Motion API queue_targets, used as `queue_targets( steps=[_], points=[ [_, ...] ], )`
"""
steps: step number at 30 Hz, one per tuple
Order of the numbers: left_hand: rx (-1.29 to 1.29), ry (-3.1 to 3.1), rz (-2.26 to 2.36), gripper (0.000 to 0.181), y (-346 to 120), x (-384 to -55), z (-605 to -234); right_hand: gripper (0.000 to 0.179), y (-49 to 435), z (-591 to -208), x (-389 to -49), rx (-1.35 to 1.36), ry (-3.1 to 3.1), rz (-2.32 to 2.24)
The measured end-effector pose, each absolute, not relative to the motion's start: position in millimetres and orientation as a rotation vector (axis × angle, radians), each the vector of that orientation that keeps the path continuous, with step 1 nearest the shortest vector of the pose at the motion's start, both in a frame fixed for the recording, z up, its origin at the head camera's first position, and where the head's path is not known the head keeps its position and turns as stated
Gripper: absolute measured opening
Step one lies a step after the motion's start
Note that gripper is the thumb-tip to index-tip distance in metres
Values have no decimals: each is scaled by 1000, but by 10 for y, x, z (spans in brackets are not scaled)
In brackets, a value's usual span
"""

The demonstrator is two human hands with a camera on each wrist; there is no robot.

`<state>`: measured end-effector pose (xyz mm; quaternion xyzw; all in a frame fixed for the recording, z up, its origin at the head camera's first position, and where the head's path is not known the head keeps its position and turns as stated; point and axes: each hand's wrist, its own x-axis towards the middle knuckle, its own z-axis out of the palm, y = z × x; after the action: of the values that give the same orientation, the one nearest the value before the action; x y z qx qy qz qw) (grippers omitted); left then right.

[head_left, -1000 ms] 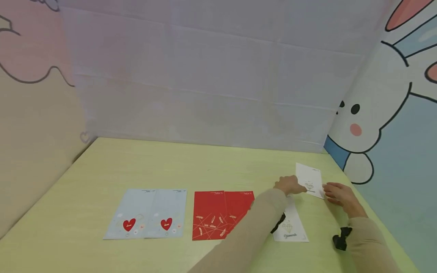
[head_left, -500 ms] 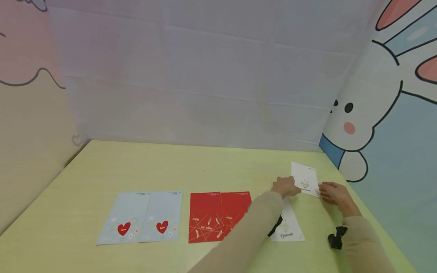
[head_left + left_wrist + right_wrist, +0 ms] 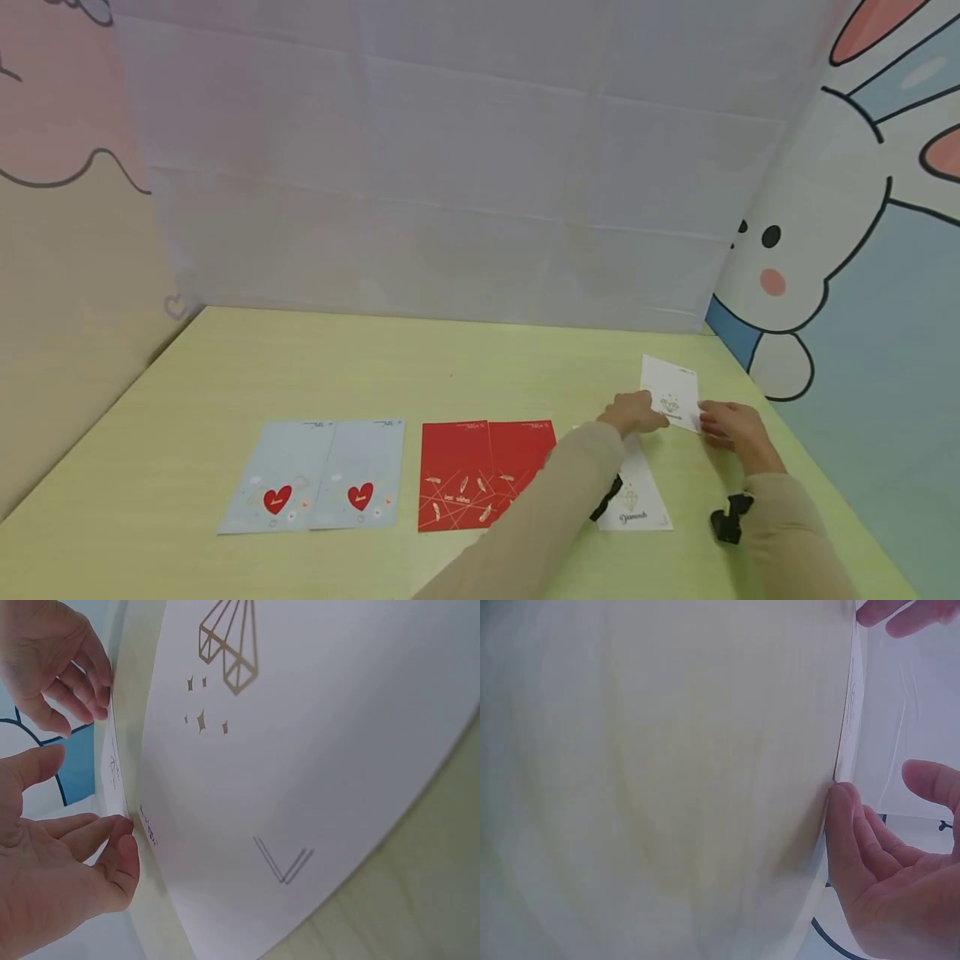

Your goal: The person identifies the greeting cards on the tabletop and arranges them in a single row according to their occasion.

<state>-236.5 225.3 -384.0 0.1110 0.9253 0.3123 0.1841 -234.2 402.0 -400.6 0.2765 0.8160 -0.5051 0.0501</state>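
Note:
A white card with a gold diamond print (image 3: pixel 670 388) lies at the far right of the table, between both hands. My left hand (image 3: pixel 632 412) touches its left edge with the fingertips, and the thumb stands away from the fingers in the left wrist view. On the opposite edge rest the extended fingers of my right hand (image 3: pixel 737 429), its thumb also apart from the card in the right wrist view. Nearer to me lies a second white diamond card (image 3: pixel 636 500), partly covered by my left forearm; it fills much of the left wrist view.
Two red cards (image 3: pixel 459 467) lie side by side left of my left arm, one partly hidden by the sleeve. Further left are two pale blue cards (image 3: pixel 300 458) with red hearts. A white sheet (image 3: pixel 450 167) hangs behind the pale yellow-green table (image 3: pixel 375 367).
My right wrist has shifted slightly left, toward the far diamond card. Both hands stay at that card's edges, and the other cards lie as before.

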Motion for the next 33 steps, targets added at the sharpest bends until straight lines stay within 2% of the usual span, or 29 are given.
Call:
queue_targets(
  steps=[6,13,18,22,26,33],
  points=[
    [310,2628,825,35,2235,-2368,-3827,66,4207,-4289,-2595,936,2420,-1574],
    [324,2644,798,33,2213,-2371,-3838,71,4231,-4390,-2671,936,2418,-1584],
    [358,2650,789,35,2193,-2372,-3844,67,4163,-4317,-2654,973,2401,-1592],
    [370,2644,802,33,2170,-2371,-3842,60,3993,-4102,-2526,999,2365,-1633],
    [379,2638,810,31,2153,-2365,-3849,60,3857,-3927,-2350,855,2347,-1759],
    [399,2711,755,35,2168,-2365,-3859,61,3881,-3882,-2249,595,2354,-1827]
  ],
)
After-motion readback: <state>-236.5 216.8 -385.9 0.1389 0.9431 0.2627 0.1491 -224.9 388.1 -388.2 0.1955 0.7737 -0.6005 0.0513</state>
